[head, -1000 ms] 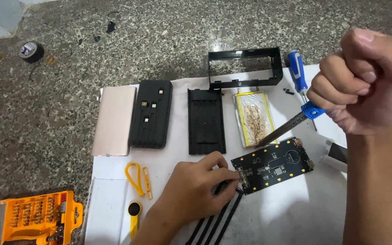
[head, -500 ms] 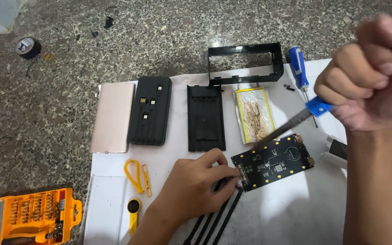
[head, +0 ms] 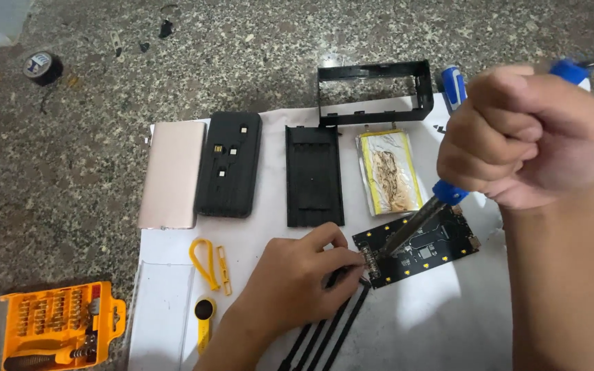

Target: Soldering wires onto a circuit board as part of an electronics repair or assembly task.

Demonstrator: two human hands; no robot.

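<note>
1. Since a second ago the right hand (head: 527, 134) has lifted slightly toward the upper right of the frame, and the tool's metal tip now rests on the near left end of the circuit board (head: 417, 249).
2. Right hand is a tight fist around the blue-handled soldering iron (head: 417, 223), shaft slanting down and left.
3. Left hand (head: 293, 278), lower centre, pinches the black cables (head: 328, 330) right at the board's left edge, fingers narrow and closed on them.
4. Orange bit case (head: 56, 326) sits open at the lower left, rows of bits inside.
5. Black frame (head: 376, 93) stands open-sided at the upper centre; what it holds I cannot tell.
6. White sheet (head: 421, 323) shows bare room below the board; granite floor (head: 70, 172) lies beyond its left edge.
</note>
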